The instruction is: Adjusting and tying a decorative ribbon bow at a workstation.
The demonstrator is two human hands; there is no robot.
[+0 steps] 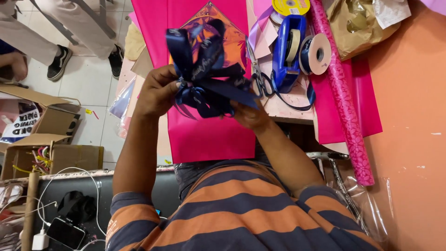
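Both hands [204, 100] closed on navy ribbon bow [206, 69], above pink paper [209, 137]

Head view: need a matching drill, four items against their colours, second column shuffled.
Items:
1. ribbon bow
2. tape dispenser
3. patterned wrapping roll
4. wall

Colours:
A. orange
B. navy
C. pink
D. bright blue

Pairs: 1-B, 2-D, 3-C, 4-A. The left hand and right hand both hold the bow.
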